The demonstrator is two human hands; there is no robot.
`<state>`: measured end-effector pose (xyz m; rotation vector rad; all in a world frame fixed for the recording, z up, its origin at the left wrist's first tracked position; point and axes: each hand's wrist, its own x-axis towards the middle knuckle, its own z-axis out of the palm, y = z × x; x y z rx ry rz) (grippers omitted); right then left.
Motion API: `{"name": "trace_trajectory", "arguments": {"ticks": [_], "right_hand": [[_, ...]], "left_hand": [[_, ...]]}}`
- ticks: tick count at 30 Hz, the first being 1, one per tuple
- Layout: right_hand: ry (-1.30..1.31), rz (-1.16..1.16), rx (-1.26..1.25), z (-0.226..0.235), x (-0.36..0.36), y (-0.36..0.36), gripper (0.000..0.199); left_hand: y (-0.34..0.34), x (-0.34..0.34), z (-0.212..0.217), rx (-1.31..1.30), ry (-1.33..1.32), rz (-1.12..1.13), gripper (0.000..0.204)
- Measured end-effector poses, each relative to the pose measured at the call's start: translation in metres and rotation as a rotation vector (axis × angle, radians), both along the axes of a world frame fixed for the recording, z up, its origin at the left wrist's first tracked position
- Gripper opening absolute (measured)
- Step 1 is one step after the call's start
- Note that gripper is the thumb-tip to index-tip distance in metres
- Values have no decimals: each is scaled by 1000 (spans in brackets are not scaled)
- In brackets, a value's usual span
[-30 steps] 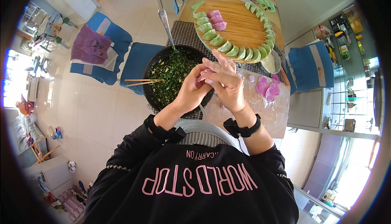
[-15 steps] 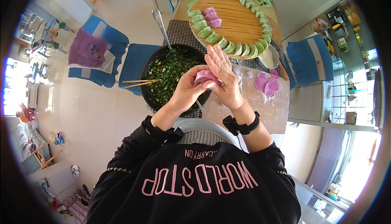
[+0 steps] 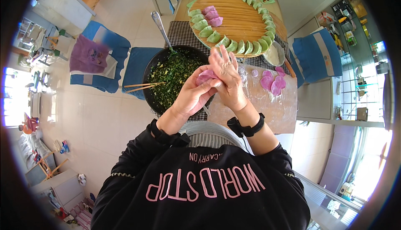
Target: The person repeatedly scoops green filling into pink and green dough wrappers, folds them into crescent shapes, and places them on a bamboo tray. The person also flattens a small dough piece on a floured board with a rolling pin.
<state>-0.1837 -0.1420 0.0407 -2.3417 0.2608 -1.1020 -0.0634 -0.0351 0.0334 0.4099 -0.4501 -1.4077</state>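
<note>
Above the near edge of a black pan (image 3: 146, 68) of chopped green filling (image 3: 170, 78), my left hand (image 3: 186, 99) cups a pink dumpling (image 3: 204, 76). The thumb and curled fingers of that hand are closed around it. My right hand (image 3: 229, 83) pinches the dumpling's right edge between thumb and forefinger, its other fingers stretched upward. Part of the dumpling is hidden by the fingers. To the right, several round pink wrappers (image 3: 277, 87) lie on a floured board (image 3: 257, 109), beside a small ball of dough (image 3: 255, 73).
A round bamboo tray (image 3: 242, 19) bears green dumplings (image 3: 241, 47) along its rim and pink dumplings (image 3: 211, 16) inside. A ladle (image 3: 161, 27) and chopsticks (image 3: 142, 87) rest in the pan. A bowl of flour (image 3: 273, 56) and a rolling pin (image 3: 290, 68) stand right. Blue-covered chairs (image 3: 317, 60) flank the table.
My right hand has tilted and shifted slightly, its fingers now more spread and bent. Both hands stay on the pink dumpling. The view has shifted a little.
</note>
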Motion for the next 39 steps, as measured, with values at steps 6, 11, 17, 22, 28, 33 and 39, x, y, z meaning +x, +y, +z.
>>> {"name": "trace_trajectory", "arguments": {"ticks": [6, 11, 17, 22, 28, 33, 39], "right_hand": [[1, -42, 18, -1, -8, 0, 62], [53, -82, -125, 9, -13, 1, 64], [262, -79, -130, 29, -32, 2, 59], [488, -93, -249, -29, -80, 5, 39], [843, -736, 368, -169, -201, -8, 26], [794, -706, 484, -226, -230, -9, 25], [969, -445, 408, -234, -169, 25, 19]], "left_hand": [[2, 1, -1, -21, -3, -48, 44], [1, -5, 4, 49, -21, -7, 45], [-7, 9, -5, -102, 90, -306, 76], [2, 13, -28, 304, 72, -361, 82], [37, 58, -48, 510, -260, -98, 79], [48, 72, -59, 506, -193, -90, 59], [47, 63, -63, 453, -199, -104, 57]]}}
